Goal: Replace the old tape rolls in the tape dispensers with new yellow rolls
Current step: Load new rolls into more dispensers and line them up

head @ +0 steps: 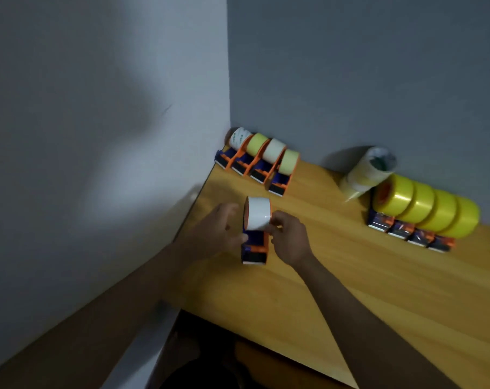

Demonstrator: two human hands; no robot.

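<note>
While both hands work at the one tape dispenser (254,249) standing near the table's left edge, its old white roll (257,213) sits upright in the cradle, not yet lifted out; the left hand (220,231) grips the dispenser's left side, thumb on the blue body below the roll, and the right hand (287,237) pinches the roll's right edge with curled fingertips, so both hands are closed on their things rather than slack; whether a loose tape end is also caught in that pinch is too small to tell; the wooden table (350,290) carries a row of four dispensers (256,164) in the corner against the wall, holding pale and white rolls, and to the right a second row (415,237) already loaded with bright yellow rolls (426,210); a stack of spent rolls (364,171) leans against the wall just beside that row; I judge the step in hand to be pulling the white roll off its hub; the risks follow from that: the dispenser stands close to the table edge, so a hard sideways tug could drag it off the left side; the cutter blade at the front lies near the left fingers, and a slip could nick them; a sticky end could also fold back onto the roll or fingers
</note>
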